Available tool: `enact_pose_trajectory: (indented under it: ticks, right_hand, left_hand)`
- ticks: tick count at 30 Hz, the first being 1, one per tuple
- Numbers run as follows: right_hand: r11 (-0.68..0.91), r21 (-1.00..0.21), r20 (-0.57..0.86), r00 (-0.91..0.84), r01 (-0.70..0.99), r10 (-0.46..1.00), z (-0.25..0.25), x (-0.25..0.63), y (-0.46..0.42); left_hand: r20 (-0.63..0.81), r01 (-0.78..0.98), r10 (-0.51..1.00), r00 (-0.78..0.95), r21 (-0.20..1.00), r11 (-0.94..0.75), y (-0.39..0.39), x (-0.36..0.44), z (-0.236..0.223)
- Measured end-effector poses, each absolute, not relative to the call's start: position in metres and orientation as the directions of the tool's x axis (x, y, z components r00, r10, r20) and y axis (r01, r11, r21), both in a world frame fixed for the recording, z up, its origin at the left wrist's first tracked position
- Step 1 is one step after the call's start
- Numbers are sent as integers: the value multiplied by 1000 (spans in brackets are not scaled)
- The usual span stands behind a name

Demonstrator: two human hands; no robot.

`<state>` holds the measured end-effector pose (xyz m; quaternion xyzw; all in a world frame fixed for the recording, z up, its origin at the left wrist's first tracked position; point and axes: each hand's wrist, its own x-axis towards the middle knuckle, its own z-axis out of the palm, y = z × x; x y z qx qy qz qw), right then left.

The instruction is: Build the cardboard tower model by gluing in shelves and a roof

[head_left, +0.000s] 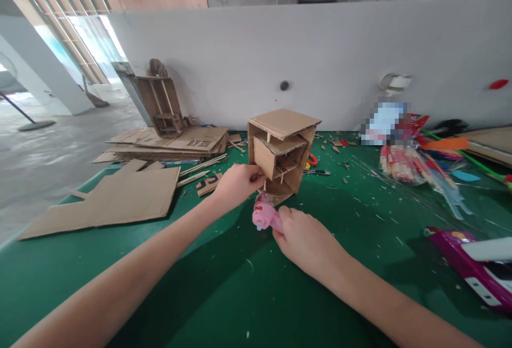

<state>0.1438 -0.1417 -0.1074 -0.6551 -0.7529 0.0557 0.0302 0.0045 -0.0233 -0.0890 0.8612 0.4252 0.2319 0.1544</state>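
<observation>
A cardboard structure point(285, 123) with an open front and an inner box-like compartment point(264, 158) stands on the green table. Short wooden sticks point(281, 178) prop its levels apart. My left hand point(240, 182) is at its lower left side, fingers pinched together against the cardboard. A small pale stick end shows just under those fingertips; what they grip is mostly hidden. In my right hand point(304, 233) is a pink hot glue gun point(264, 215), held by its handle. Its nozzle points away from me toward the bottom of the structure.
Flat cardboard sheets point(116, 198) and thin wooden sticks point(204, 165) lie left. Behind them stands another cardboard piece point(162, 102). Red-handled scissors point(312, 159) and a dark cutter point(318, 172) lie behind the structure. Packaged sticks point(402, 164) and a purple device point(464, 262) are right.
</observation>
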Motion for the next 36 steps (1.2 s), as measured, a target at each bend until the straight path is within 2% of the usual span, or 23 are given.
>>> enact_pose_trajectory:
  ticks: [9,11,14,17,20,27,36]
  right_hand:
    - [139,-155,-2,-141,978,990,-111,152,-146]
    - [147,-225,38,-142,963,989,-113,161,-148]
    - [163,-406,89,-138,899,986,-116,176,-147]
    - [106,-597,75,-76,795,994,-118,186,-142]
    - [37,-696,39,-14,717,999,-118,188,-137]
    - [-29,-785,-25,15,619,1000,-123,188,-132]
    - [-79,-873,-110,-35,481,993,-128,192,-128]
  left_hand:
    - [269,665,806,528,459,-589,-23,5,-90]
    - [264,668,808,526,459,-585,-23,4,-90]
    - [256,676,815,520,459,-576,-24,4,-89]
    - [247,686,820,516,454,-568,-25,4,-88]
    - [238,694,822,518,445,-566,-25,5,-88]
    - [233,717,825,515,411,-563,-25,5,-90]
    - [251,726,820,514,382,-572,-24,6,-91]
